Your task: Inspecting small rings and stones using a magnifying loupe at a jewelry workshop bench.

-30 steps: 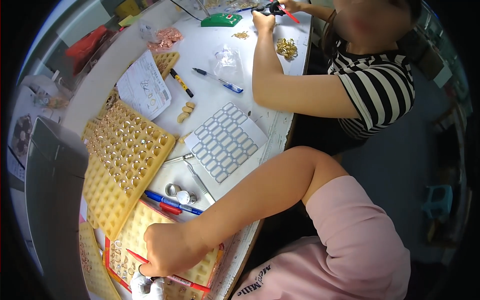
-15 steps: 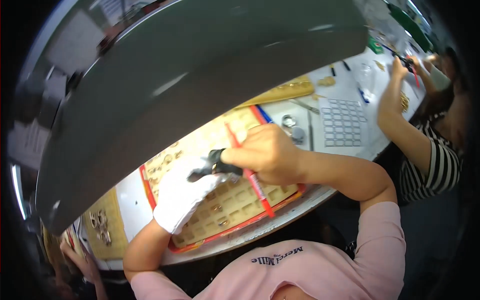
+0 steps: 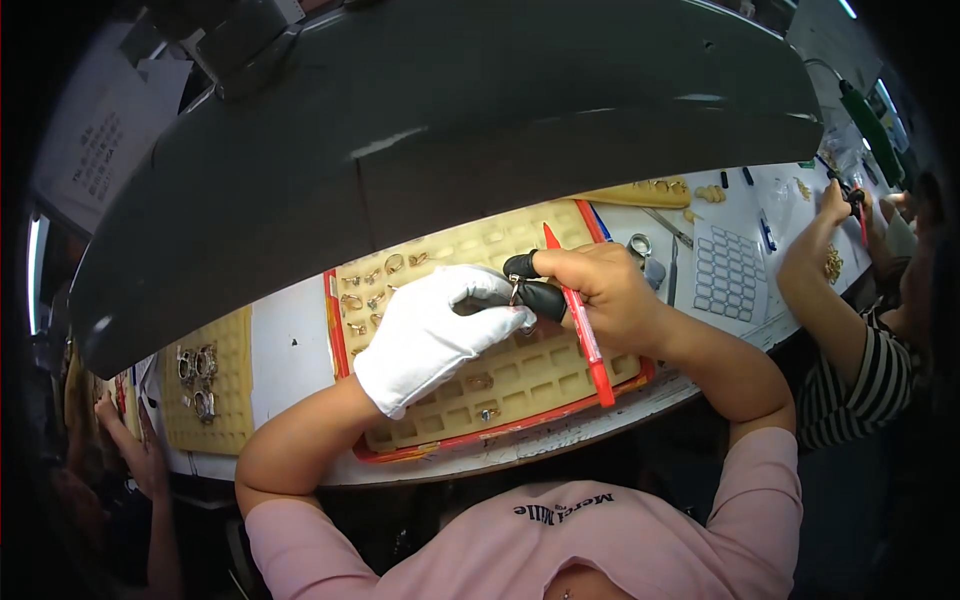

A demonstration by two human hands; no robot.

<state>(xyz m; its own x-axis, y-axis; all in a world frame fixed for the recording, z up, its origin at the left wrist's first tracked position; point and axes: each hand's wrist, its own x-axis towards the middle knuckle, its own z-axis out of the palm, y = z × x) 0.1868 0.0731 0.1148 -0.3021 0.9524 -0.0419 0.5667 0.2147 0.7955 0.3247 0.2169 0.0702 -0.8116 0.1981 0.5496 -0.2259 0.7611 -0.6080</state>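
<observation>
- Holding a small ring (image 3: 515, 290) at the black-covered fingertips of the bare right hand (image 3: 605, 290), above the middle of a red-rimmed tray (image 3: 645, 378).
- Bringing the white-gloved left hand (image 3: 435, 325) in to meet the right at the ring, fingers curved; unable to tell any firm grip by the glove.
- Keeping a red marker (image 3: 590, 350) slanted through the right hand as well, with pale print along the barrel, too small to read.
- Wearing a pink shirt (image 3: 640, 550) with dark lettering (image 3: 563, 508) across the chest, upside down in this view.
- Having more rings (image 3: 375, 280) set in the tray's slots beside the glove.
- To the right, near a label sheet (image 3: 730, 275) with rows of blue-outlined blocks; unable to make out any writing there.
- At upper left, past the dark grey hood (image 3: 480, 120), facing a pale paper (image 3: 100, 155) with rows of dark characters.
</observation>
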